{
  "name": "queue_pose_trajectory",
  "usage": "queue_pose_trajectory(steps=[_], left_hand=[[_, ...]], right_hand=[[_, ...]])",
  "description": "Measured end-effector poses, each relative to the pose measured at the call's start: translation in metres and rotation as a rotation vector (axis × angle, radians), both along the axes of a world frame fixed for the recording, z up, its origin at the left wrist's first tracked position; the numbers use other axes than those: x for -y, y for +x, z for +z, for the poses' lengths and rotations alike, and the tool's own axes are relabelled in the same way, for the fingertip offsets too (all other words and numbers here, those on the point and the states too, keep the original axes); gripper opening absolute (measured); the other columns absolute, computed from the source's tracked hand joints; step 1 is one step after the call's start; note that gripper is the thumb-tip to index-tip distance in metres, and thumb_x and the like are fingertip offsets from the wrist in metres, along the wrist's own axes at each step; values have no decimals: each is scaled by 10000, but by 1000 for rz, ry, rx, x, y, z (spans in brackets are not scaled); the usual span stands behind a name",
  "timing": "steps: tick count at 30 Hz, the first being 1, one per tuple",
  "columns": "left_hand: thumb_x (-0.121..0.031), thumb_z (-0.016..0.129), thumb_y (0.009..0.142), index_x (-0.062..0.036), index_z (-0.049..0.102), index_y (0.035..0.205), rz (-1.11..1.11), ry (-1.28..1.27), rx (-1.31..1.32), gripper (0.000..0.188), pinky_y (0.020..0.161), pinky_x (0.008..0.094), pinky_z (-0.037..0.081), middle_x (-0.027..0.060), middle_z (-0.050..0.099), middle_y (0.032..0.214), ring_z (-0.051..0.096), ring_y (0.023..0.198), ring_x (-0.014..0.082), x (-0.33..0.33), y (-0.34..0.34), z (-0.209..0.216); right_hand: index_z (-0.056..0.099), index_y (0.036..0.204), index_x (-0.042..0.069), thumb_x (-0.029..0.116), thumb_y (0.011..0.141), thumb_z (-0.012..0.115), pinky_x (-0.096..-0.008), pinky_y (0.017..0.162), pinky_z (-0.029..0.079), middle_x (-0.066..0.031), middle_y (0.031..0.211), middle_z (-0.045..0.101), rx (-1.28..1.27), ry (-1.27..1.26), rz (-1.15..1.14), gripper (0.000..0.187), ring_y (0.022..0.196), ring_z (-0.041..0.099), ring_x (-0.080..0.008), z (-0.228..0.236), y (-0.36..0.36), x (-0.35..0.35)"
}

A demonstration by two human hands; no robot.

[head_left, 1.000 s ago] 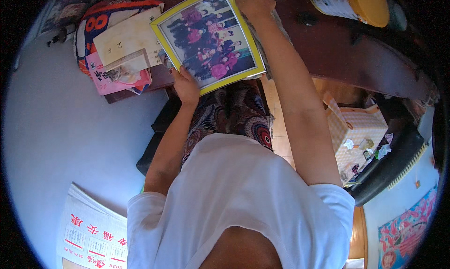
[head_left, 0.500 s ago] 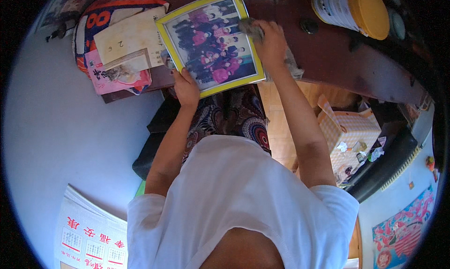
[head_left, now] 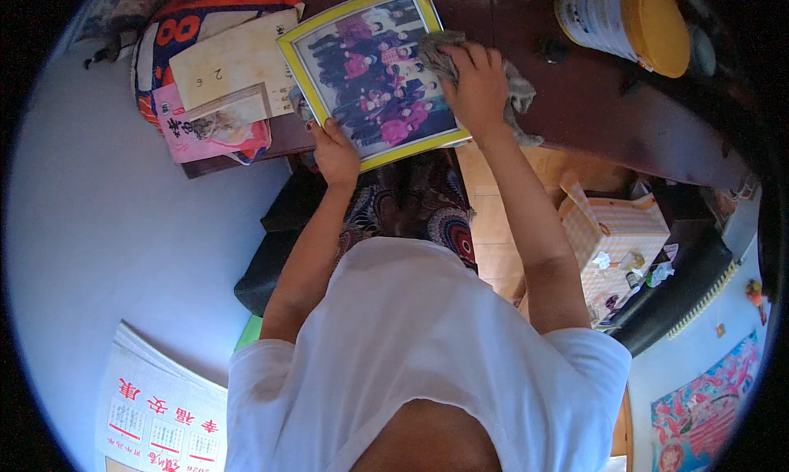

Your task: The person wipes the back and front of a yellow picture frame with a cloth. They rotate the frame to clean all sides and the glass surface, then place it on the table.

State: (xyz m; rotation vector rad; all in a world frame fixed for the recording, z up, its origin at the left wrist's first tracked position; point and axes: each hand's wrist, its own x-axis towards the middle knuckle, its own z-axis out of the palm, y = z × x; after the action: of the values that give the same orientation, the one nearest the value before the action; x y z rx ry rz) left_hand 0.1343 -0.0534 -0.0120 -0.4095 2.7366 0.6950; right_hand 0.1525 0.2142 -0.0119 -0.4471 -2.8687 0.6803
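Left hand (head_left: 335,153) grips the yellow-framed group photo (head_left: 374,73) at its lower-left corner, thumb on the front, other fingers hidden behind. Right hand (head_left: 475,84) presses a grey cloth (head_left: 516,94) onto the photo's right side, fingers together (cloth mostly covered). Photo is tilted above the dark wooden table (head_left: 608,114); yellow-lidded can (head_left: 629,24) cut off at top.

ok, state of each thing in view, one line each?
photo: yellow-framed, tilted, lower edge gripped by left hand
cloth: crumpled, pressed on photo's right side under right hand
can: lying on its side on the dark table, yellow lid on
checked box: open, scraps inside
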Motion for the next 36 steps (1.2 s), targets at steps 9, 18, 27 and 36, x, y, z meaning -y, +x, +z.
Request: queue_pose_trajectory(steps=[9,18,27,36], left_hand=[[-380,401,1089,137,413,1419,-110,54,43,614,590,542,519,318,668,803,670,739,490,6,-7,0],[-365,405,1089,118,418,1407,-64,17,93,579,527,552,496,296,662,739,656,668,487,2,-4,11],[-332,419,1085,83,455,1327,-79,92,20,481,509,570,476,304,653,730,637,649,502,1,-2,8],[-355,418,1088,103,413,1400,-155,106,45,554,521,521,500,270,658,714,641,623,478,11,-3,1]], right_hand=[[664,1227,194,93,779,751,-461,931,499,-115,1174,627,-147,59,-95,467,1074,574,-374,-17,-106,-25],[680,1201,216,83,683,813,-475,873,538,-83,1148,627,-13,23,-89,551,1060,584,-341,-7,-23,-2],[675,1200,196,48,762,710,-463,933,500,-100,1152,647,2,11,-105,464,1077,580,-364,-12,-71,-17],[662,1202,180,63,760,717,-454,929,502,-113,1152,643,-14,19,-112,461,1081,582,-373,-12,-71,-17]])
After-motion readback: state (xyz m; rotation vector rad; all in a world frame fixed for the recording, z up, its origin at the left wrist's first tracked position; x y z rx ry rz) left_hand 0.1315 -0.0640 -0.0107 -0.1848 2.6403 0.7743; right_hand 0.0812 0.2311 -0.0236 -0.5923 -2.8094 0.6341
